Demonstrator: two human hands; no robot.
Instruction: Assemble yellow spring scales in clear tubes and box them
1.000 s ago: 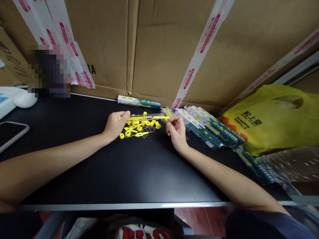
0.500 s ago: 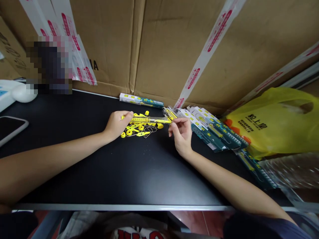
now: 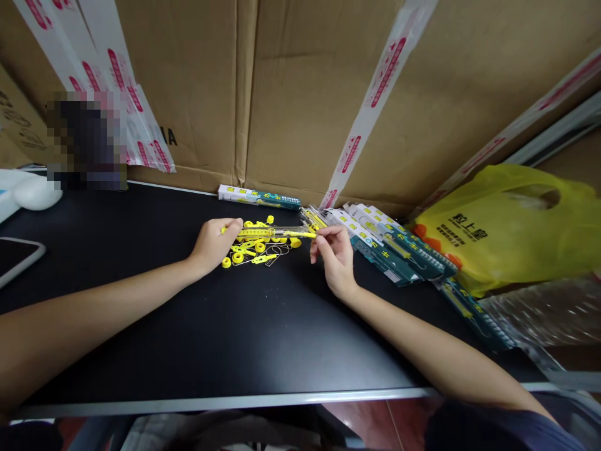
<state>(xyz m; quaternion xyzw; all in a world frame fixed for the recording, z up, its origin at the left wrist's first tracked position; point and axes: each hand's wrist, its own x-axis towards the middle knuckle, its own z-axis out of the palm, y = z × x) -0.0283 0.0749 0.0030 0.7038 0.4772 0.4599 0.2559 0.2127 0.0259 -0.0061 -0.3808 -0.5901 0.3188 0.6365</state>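
Observation:
A clear tube with a yellow scale inside [image 3: 263, 232] is held roughly level above the table between both hands. My left hand [image 3: 216, 243] is closed around its left end, thumb on top. At the other end, the fingers of my right hand [image 3: 334, 254] pinch the yellow tip. Below and around the tube lies a pile of yellow parts [image 3: 258, 247]: rings, caps, flat pieces and thin metal hooks. More clear tubes with yellow parts [image 3: 313, 218] lie just behind my right hand.
One printed box [image 3: 259, 196] lies along the cardboard at the back. Several more boxes [image 3: 389, 244] are stacked at the right, beside a yellow plastic bag [image 3: 507, 232]. A phone [image 3: 19, 257] and a white rounded object [image 3: 37, 191] are at the left.
The camera view has shifted slightly, so the scene sits a little further left and lower. Both hands keep their hold on the tube, with little visible change.

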